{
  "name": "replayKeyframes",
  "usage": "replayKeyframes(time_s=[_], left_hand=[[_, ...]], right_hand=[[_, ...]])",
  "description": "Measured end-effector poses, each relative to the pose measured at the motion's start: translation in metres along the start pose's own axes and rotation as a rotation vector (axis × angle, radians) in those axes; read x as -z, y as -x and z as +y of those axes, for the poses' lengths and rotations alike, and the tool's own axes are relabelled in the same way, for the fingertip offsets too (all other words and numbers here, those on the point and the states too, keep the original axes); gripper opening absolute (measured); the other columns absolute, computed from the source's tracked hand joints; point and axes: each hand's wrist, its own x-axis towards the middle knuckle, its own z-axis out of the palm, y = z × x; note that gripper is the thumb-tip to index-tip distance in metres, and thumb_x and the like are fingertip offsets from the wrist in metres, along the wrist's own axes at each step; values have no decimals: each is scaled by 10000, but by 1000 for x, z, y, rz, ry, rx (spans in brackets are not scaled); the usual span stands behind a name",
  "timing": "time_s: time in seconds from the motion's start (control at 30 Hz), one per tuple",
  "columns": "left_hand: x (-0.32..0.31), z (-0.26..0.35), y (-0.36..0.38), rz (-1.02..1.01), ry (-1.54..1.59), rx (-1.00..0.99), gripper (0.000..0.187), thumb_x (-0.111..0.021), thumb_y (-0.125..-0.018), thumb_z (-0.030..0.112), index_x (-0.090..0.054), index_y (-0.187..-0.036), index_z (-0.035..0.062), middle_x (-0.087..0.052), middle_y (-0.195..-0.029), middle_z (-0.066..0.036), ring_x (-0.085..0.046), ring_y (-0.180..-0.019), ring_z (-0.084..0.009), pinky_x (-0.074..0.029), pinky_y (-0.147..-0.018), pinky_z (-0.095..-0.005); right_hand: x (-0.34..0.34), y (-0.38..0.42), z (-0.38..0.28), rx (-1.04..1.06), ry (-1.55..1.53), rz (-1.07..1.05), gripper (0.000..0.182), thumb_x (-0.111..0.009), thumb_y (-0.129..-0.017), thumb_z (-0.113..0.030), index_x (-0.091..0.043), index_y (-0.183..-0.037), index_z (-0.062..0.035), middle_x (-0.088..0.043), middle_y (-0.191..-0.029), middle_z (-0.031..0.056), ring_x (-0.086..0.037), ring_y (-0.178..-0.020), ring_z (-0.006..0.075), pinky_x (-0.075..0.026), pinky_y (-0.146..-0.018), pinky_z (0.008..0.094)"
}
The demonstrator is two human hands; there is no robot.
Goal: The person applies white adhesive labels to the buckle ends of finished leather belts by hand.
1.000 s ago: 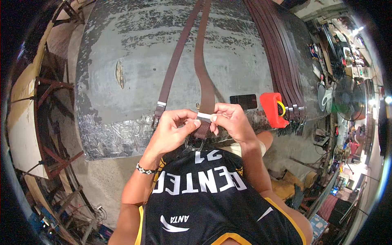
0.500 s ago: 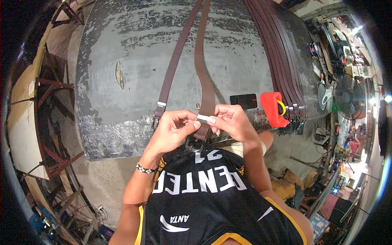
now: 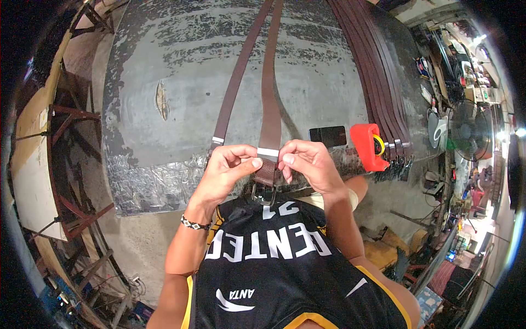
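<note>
A brown belt (image 3: 270,104) runs down the table toward me, with a white band (image 3: 268,152) around it near the dark buckle (image 3: 263,194). My left hand (image 3: 234,164) pinches the belt's left edge beside the band. On the other side, my right hand (image 3: 304,163) has its thumb and index finger closed at the belt's right edge. A second dark brown belt (image 3: 236,88) lies to the left, with its own white band; its buckle end is partly behind my left hand.
Several dark belts (image 3: 378,82) lie side by side at the table's right. Near them are a red tape dispenser (image 3: 362,147) and a black phone (image 3: 327,136). A fan (image 3: 469,130) stands beyond the right edge of the table (image 3: 186,109).
The belt's banded end has swung slightly left and now lies straighter, with more of the band and buckle showing. My right thumb has come off the band to the belt's edge.
</note>
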Motion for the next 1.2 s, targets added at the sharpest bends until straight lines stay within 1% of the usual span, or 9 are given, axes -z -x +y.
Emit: replayKeyframes(time_s=[0.23,0.33,0.47,0.63,0.77,0.87,0.97,1.07,1.2], left_hand=[[-4,-2,-1,4,50,17,117,-667,-897,66,-686,-969,-24,-707,-886,-67,-651,-794,-115,-519,-751,-263],[-2,-2,-1,-24,95,38,115,-669,-894,55,-683,-978,-22,-706,-896,-65,-649,-806,-113,-518,-759,-260],[3,-11,-1,3,105,7,127,-679,-897,72,-686,-1000,-1,-705,-925,-44,-637,-820,-80,-506,-771,-236],[-4,2,-1,43,-18,-38,118,-670,-909,70,-676,-996,-8,-692,-927,-27,-614,-822,-60,-497,-744,-222],[-7,5,-2,89,-265,2,125,-650,-931,95,-661,-985,-17,-665,-879,5,-596,-817,-51,-490,-736,-219],[-16,8,-3,88,-274,-50,140,-653,-929,107,-648,-983,-22,-648,-844,17,-590,-803,-49,-481,-715,-212],[-17,10,-5,120,-351,-40,147,-669,-918,115,-649,-958,-25,-649,-838,6,-592,-785,-50,-474,-683,-208],[-20,9,-9,192,-610,-90,120,-682,-912,121,-665,-916,3,-621,-775,35,-530,-706,-28,-427,-605,-207],[-16,0,-12,136,-487,-81,144,-689,-914,138,-658,-878,2,-609,-747,45,-508,-677,-18,-406,-575,-204]], right_hand=[[-5,-10,13,81,-123,-39,137,-632,-953,-126,-595,-894,-8,-585,-754,9,-546,-623,64,-454,-563,216],[-5,-11,19,147,-89,-36,140,-628,-957,-133,-587,-898,-13,-573,-755,2,-545,-640,64,-450,-568,216],[-6,-10,19,126,-86,-7,109,-614,-962,-112,-587,-915,-17,-581,-782,3,-553,-671,65,-455,-589,217],[-7,-4,10,17,-26,71,109,-630,-948,-114,-582,-943,-16,-596,-823,6,-561,-699,68,-463,-625,221],[-15,-1,8,7,93,90,151,-673,-920,-133,-581,-960,-20,-606,-847,4,-565,-741,62,-462,-667,218],[-12,0,17,12,161,91,154,-695,-900,-115,-581,-945,-21,-615,-842,-3,-573,-790,56,-466,-697,225],[-12,1,25,57,133,114,146,-700,-892,-91,-578,-921,-18,-616,-828,-3,-574,-776,52,-463,-687,215],[-16,4,26,40,103,116,141,-702,-887,-68,-574,-897,-11,-612,-816,-6,-568,-746,46,-454,-660,201],[-11,8,28,43,149,126,129,-692,-891,-52,-571,-887,-5,-607,-812,-4,-560,-730,43,-452,-635,201]])
